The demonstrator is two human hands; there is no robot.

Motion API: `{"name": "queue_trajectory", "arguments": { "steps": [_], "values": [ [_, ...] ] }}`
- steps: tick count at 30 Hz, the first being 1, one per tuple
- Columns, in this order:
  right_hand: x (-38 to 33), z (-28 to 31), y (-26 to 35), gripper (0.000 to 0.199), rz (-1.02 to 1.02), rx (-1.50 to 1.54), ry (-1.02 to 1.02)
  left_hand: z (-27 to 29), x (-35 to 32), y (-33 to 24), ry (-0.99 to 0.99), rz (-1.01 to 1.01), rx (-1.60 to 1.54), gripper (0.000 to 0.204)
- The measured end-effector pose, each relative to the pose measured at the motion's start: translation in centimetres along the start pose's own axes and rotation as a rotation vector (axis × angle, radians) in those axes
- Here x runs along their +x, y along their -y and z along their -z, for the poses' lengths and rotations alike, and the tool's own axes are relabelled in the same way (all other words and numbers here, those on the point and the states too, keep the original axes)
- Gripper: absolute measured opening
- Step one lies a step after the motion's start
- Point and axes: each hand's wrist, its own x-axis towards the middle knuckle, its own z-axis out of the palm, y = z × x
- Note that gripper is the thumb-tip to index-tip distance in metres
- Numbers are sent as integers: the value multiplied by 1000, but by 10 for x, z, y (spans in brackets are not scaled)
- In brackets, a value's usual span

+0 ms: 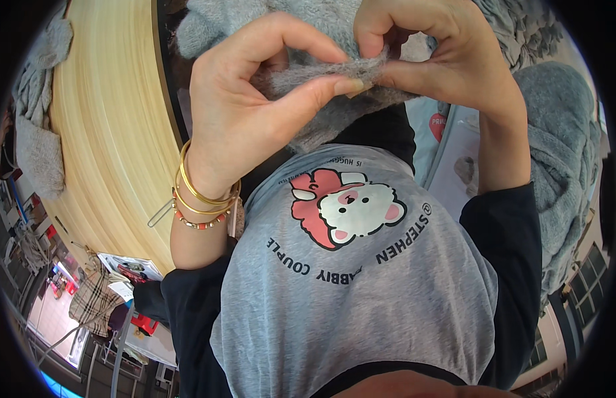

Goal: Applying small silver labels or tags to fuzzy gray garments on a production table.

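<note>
The grey fuzzy knit fabric [321, 79] is soft and woolly, with a brushed, hairy surface. One edge is bunched into a narrow ridge, pinched between thumb and forefinger of the left hand [255, 99] and the fingers of the right hand [434, 53]. The rest hangs loose below and behind the ridge, held up off any surface

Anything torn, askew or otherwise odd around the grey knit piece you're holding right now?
Nothing stands out. The left hand and right hand pinch a fold of the fuzzy grey knitted fabric between thumbs and fingers; no hole or loose thread shows there. More grey knitwear lies on the pale wooden table.
</note>
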Motion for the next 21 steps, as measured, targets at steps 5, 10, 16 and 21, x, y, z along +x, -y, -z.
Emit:
{"name": "queue_trajectory", "arguments": {
  "steps": [5,10,16,21],
  "values": [
    [-7,2,7,17,36,-40,39,-2,0,4,72,-66,-114,19],
    [-7,1,2,17,43,-56,79,-5,-8,1,59,28,12,20],
    [-9,-2,4,15,12,-68,91,-7,-12,3,28,26,51,20],
    [-7,-5,9,14,39,-47,46,-5,-14,4,-3,-28,106,18]
  ]
}}
